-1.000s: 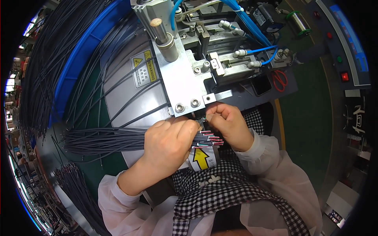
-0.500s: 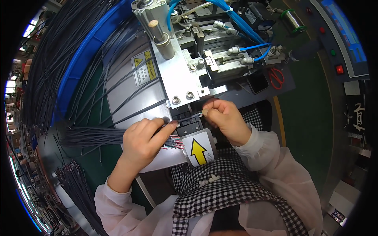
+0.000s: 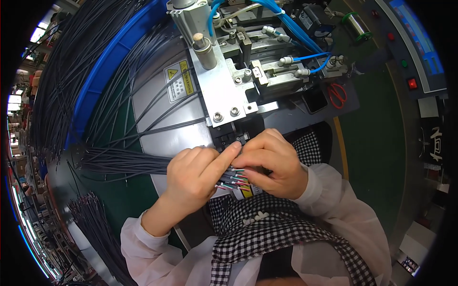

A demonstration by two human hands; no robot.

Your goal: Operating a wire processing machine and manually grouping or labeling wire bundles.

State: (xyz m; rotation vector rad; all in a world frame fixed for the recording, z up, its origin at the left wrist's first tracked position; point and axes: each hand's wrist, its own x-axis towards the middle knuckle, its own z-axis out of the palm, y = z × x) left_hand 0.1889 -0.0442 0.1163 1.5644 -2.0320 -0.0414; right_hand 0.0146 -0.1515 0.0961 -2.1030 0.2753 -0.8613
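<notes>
My left hand [image 3: 193, 176] is closed round a bundle of dark grey cables [image 3: 138, 163], its index finger stretched toward the right hand. Past its fingers the bundle's stripped ends fan out as thin red, green and white wires [image 3: 234, 183]. My right hand [image 3: 274, 164] is closed at those ends, thumb and bent fingers pinching at a cable; the exact grip is partly hidden. Just beyond both hands is the small dark fixture [image 3: 231, 138] of a machine with a bright metal plate [image 3: 222, 97]. A yellow arrow label [image 3: 246, 192] is mostly covered by the hands and wires.
Several single cables run under the metal plate from the left, across a silver cover with a warning label [image 3: 179, 81]. A blue tray [image 3: 95, 95] of cables stands at the left, another cable bundle [image 3: 90, 214] below it. Red scissors [image 3: 337, 95] and a solder spool [image 3: 358, 26] are at right.
My right hand has moved from the fixture down to the wire ends. My left hand has shifted right with the bundle, bringing its ends over the arrow label. The view has shifted slightly.
</notes>
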